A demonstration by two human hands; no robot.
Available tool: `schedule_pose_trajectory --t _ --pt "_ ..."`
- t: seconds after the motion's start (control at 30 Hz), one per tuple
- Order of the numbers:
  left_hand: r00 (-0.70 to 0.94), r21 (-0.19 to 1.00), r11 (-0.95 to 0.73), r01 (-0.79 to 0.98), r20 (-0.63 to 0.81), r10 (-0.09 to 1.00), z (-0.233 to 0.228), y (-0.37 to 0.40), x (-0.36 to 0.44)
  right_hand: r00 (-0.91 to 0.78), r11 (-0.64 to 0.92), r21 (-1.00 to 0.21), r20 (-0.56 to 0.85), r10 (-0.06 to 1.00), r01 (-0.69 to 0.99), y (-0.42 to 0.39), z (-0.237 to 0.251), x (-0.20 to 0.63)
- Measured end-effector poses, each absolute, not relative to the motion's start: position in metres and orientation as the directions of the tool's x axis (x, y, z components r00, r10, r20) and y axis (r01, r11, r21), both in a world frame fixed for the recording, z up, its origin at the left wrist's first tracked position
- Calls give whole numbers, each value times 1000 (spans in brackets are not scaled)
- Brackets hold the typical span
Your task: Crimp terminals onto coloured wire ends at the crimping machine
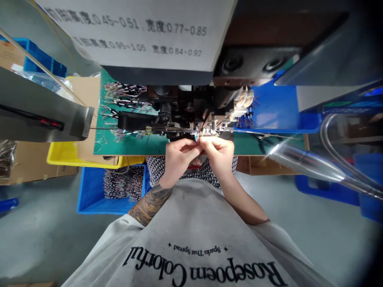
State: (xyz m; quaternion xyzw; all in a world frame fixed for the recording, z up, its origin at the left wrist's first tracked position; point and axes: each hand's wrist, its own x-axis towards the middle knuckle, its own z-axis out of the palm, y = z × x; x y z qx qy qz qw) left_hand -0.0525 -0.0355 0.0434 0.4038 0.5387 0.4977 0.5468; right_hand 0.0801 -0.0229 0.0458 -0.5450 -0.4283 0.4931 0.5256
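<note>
two hands (199, 153) at one press (191, 119)

Both hands meet at the front edge of the green bench (125, 145). The left hand (178, 153) and right hand (220, 151) pinch a small wire piece (196, 137) just under the black machine (185, 111). A blue bin (89, 199) of wires sits below left.

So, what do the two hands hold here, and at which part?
Both hands, left hand and right hand, pinch a thin wire near its end, at the machine. The exact grip is too small to tell.
</note>
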Motion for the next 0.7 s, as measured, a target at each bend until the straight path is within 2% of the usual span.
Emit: schedule_pose_trajectory --t 0.3,0.7 --pt "-75 980 127 -152 -140 987 42 -34 -51 175 -72 -996 -81 981 -61 -18 46 81" --pt "-67 972 183 -144 -195 979 41 -35 -55 148 -73 -997 -77 986 -38 -23 47 79"
